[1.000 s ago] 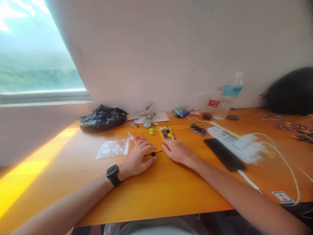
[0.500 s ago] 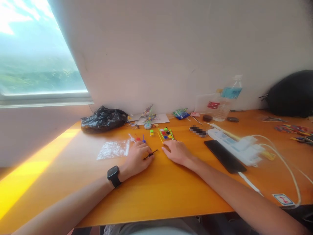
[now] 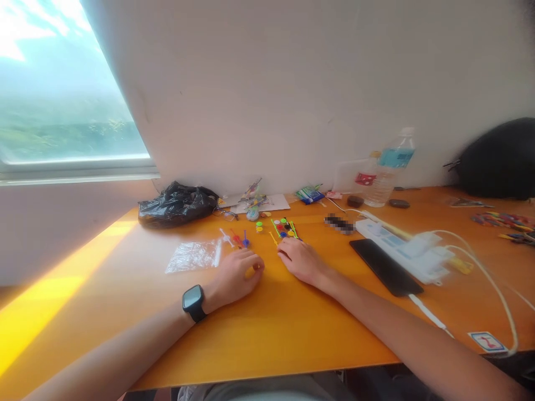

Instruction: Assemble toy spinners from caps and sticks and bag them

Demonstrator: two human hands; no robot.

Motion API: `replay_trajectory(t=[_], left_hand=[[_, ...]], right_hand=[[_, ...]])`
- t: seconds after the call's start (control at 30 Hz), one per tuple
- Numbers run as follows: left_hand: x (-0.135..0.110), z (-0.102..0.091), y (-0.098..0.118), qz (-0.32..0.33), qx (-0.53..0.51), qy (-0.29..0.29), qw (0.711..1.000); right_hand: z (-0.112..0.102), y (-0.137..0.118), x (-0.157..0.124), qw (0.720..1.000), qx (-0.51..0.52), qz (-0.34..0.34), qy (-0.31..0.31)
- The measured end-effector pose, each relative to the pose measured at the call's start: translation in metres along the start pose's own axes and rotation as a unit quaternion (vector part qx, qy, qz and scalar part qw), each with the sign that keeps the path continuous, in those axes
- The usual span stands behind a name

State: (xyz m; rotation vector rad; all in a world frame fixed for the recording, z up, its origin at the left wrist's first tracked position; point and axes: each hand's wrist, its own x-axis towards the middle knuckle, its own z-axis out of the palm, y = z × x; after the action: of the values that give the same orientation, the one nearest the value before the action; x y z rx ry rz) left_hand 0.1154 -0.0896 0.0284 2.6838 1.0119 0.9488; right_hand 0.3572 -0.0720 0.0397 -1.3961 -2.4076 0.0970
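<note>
My left hand (image 3: 239,277), with a black watch (image 3: 193,299) on its wrist, rests on the table with fingers curled. Thumb and forefinger form a loop with bare table showing through. Just beyond its knuckles lie a white stick piece (image 3: 227,238), a red one (image 3: 236,238) and a blue one (image 3: 246,239); a small dark bit by the red piece is mostly hidden. My right hand (image 3: 301,259) is closed, its fingertips at the near end of a yellow plastic stick (image 3: 272,238). Beyond it lie green sticks (image 3: 276,228) and several coloured round pieces (image 3: 283,227).
A clear plastic bag (image 3: 194,256) lies left, a black bag (image 3: 179,205) behind it. On the right are a phone (image 3: 385,267), a white power strip (image 3: 401,250) with cables, and bottles (image 3: 395,167) by the wall. A dark backpack (image 3: 499,159) stands far right.
The black stick piece that showed in my left hand is no longer visible there. My left fingers have curled into a loop. The yellow stick has shifted slightly towards me at my right fingertips.
</note>
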Motion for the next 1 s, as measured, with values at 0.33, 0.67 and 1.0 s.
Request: replay_trajectory(t=[0.33, 0.67, 1.0], left_hand=[[-0.001, 0.002, -0.007, -0.052, 0.036, -0.03, 0.998], [0.0, -0.001, -0.005, -0.053, 0.04, -0.031, 0.997], [0.0, 0.001, -0.007, -0.057, 0.042, -0.029, 0.997]], right_hand=[[0.008, 0.005, 0.0, 0.998, 0.052, 0.008, 0.032], [0.013, 0.01, 0.003, 0.992, 0.104, -0.009, 0.064], [0.007, 0.002, 0.001, 0.999, 0.031, -0.027, 0.018]])
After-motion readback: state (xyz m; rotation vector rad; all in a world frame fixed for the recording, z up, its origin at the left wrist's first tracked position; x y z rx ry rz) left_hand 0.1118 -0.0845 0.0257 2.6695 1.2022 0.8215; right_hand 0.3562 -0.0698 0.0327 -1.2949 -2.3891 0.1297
